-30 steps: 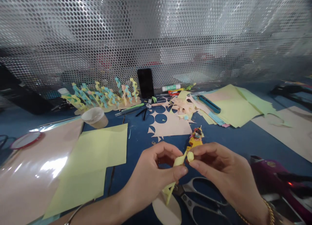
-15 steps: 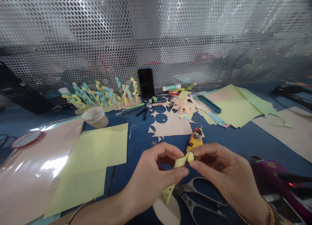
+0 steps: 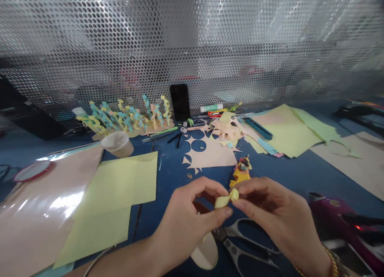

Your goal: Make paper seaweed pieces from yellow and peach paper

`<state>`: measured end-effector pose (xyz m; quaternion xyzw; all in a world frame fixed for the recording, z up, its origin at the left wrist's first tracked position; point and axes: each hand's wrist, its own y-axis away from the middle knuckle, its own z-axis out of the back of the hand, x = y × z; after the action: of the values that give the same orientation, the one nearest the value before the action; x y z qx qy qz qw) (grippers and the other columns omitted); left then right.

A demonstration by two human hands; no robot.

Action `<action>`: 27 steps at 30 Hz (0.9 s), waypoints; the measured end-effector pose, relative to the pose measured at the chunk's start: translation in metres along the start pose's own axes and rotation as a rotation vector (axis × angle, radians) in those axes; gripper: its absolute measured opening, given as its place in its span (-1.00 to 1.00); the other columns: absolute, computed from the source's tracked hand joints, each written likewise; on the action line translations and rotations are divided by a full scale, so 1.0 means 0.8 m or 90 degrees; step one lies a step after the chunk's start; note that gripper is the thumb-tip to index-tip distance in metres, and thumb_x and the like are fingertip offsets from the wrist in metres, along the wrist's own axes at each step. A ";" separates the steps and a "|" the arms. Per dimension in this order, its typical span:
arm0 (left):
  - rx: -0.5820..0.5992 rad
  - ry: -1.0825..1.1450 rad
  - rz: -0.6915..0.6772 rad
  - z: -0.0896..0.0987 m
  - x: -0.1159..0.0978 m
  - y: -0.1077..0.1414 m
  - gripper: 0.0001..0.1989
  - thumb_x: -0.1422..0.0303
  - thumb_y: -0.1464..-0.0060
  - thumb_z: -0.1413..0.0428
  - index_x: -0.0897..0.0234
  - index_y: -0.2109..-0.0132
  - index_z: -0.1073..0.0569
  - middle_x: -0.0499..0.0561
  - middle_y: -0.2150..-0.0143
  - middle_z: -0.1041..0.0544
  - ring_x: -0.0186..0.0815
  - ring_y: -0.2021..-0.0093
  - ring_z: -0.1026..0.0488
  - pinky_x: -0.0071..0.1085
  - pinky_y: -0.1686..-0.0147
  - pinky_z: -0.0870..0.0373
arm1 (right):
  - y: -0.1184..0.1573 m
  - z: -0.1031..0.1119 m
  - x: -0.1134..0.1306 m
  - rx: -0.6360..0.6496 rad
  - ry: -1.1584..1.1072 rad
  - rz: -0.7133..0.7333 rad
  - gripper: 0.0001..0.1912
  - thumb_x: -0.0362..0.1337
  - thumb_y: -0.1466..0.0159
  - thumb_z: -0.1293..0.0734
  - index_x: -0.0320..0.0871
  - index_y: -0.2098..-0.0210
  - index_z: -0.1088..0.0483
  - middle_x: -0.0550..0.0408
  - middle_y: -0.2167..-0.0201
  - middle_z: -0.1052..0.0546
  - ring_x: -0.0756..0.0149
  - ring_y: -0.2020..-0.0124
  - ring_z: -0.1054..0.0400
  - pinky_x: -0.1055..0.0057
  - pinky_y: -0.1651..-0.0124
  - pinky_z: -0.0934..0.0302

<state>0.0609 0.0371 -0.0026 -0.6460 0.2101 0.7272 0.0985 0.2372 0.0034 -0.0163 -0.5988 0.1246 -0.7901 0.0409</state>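
Between my left hand (image 3: 186,221) and my right hand (image 3: 277,213), a curled strip of pale yellow paper (image 3: 225,199) is pinched in the fingertips of both. Just beyond my right fingers stands a small yellow paper figure with colourful bits on top (image 3: 241,173). Under my left hand lies a cream paper oval (image 3: 206,251), partly hidden by the palm. Steel scissors with open-loop handles (image 3: 243,245) rest below my right hand, not touched by it.
A peach sheet with circles cut out (image 3: 210,155) lies ahead. Pale yellow paper (image 3: 117,193) and a shiny plastic-covered sheet (image 3: 36,213) are to the left; a paper stack (image 3: 285,131) is to the right. Paper spiral models (image 3: 126,117), a phone (image 3: 180,102) and a magenta tool (image 3: 333,217) stand nearby, with a perforated metal screen (image 3: 192,41) behind.
The strip's long tail no longer hangs below my left hand, and the strip now sits as a short curl between my fingers. The cream oval shows higher up, nearer my left palm.
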 end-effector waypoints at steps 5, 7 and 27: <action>-0.022 -0.052 -0.048 0.000 0.001 -0.002 -0.88 0.35 0.06 -0.26 0.16 0.30 -0.52 -0.12 0.36 -0.53 -0.40 0.38 -0.44 -0.57 0.44 -0.35 | -0.001 -0.001 -0.001 -0.004 -0.012 0.011 -0.88 -0.31 -0.07 -0.46 -0.05 0.38 -0.47 0.20 0.46 -0.59 0.41 0.50 -0.49 0.61 0.43 -0.42; -0.022 -0.071 -0.058 0.000 0.002 -0.002 -0.89 0.34 0.05 -0.26 0.15 0.29 -0.53 -0.12 0.35 -0.54 -0.40 0.37 -0.44 -0.56 0.43 -0.35 | 0.000 -0.001 -0.002 -0.003 -0.009 0.013 -0.88 -0.32 -0.08 -0.46 -0.04 0.37 -0.46 0.21 0.45 -0.59 0.42 0.49 -0.49 0.63 0.42 -0.41; -0.026 -0.144 -0.125 0.001 0.004 0.001 -0.88 0.41 0.04 -0.24 0.15 0.27 -0.53 -0.13 0.31 -0.56 -0.41 0.39 -0.47 -0.58 0.40 -0.42 | 0.000 -0.002 0.001 0.001 -0.020 0.023 -0.89 -0.35 -0.08 -0.46 -0.05 0.39 -0.47 0.22 0.45 -0.58 0.45 0.48 -0.49 0.67 0.40 -0.40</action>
<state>0.0594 0.0365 -0.0054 -0.5791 0.1186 0.7865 0.1787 0.2352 0.0034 -0.0161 -0.6090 0.1343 -0.7796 0.0578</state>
